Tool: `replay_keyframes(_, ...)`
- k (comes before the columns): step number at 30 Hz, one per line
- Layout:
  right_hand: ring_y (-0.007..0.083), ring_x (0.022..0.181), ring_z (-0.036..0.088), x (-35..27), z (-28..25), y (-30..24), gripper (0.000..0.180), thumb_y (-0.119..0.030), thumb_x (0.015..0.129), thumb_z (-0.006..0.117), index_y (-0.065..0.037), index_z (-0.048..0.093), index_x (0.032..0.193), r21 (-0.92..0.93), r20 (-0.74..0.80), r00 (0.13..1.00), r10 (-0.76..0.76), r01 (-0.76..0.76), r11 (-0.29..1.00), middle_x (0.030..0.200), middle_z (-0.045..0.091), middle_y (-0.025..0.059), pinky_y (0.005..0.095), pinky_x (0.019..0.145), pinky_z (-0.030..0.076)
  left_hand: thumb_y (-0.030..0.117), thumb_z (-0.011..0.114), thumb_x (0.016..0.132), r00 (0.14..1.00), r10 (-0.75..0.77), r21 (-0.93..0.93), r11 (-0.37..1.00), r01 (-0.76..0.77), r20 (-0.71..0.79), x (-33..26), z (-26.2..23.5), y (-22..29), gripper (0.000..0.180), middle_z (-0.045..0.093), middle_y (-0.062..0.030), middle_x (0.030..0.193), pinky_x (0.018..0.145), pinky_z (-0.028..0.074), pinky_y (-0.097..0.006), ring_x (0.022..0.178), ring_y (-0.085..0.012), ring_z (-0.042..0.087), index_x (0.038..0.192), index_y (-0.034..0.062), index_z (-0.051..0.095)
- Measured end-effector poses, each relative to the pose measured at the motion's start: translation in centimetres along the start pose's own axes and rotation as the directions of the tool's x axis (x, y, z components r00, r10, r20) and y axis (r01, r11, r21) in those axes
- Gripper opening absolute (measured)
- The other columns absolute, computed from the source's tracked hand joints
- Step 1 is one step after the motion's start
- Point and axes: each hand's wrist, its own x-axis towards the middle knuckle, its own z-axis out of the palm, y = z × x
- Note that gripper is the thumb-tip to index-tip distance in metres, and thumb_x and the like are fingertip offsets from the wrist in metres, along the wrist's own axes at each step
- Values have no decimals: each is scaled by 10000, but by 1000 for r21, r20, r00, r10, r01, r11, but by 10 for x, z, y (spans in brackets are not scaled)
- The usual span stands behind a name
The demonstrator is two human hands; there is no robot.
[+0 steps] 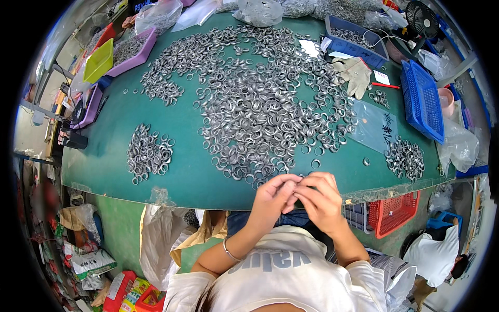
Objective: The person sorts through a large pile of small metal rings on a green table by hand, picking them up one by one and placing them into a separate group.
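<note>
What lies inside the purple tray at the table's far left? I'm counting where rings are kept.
The purple tray holds a layer of grey metal rings like those on the table. The tray's floor under them is covered.

Clear plastic bag [373,126] with dark handwriting, lying flat on the right part of the green bench [182,171]. Small white label [381,77] beside a red pen, near the blue basket [423,99]. Clear plastic bags [258,10] bunched along the far bench edge. Printed sacks and colourful packets [93,262] on the floor, lower left.
</note>
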Motion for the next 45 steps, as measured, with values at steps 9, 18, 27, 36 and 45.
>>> replay_keyframes(9,254,832,506,23,-4,87,81,-40,724,643,-37,632,804,-459,-134,975,175,-218,862,869,569,65,346,733,366,39,527,866,986,-120,-133,986,105,-117,6,-5,-3,290,614,-96,917,520,369,-186,659,-84,462,1148,-29,538)
replay_keyframes(18,97,743,520,5,-1,54,54,-44,819,614,8,605,832,501,36,800,599,-533,681,823,581,26,232,674,408,57,539,866,998,40,68,997,-36,-55,7,2,-5,308,546,-44,869,532,361,-194,686,-70,443,1171,11,534)
replay_keyframes(27,170,771,577,14,-9,34,55,-13,803,591,25,629,798,380,167,885,434,-464,800,820,631,91,287,724,444,98,512,893,995,27,82,996,-20,-95,15,-3,-7,230,521,-29,690,431,302,-175,503,-55,397,1091,-8,562)
replay_keyframes(36,260,851,504,45,-8,111,119,-86,730,653,-22,639,829,-658,-18,952,304,-241,713,830,576,92,381,727,358,104,513,890,994,-103,-81,992,101,-30,13,-3,-1,274,594,-63,831,465,350,-182,609,-93,490,1138,-5,552)
replay_keyframes(45,156,620,566,34,-13,75,48,-28,733,660,0,628,755,-35,-153,806,572,-582,812,681,616,88,279,616,437,186,494,923,974,-214,-171,959,225,80,12,-17,-2,289,463,2,708,468,351,-192,623,-81,456,1136,-4,545)
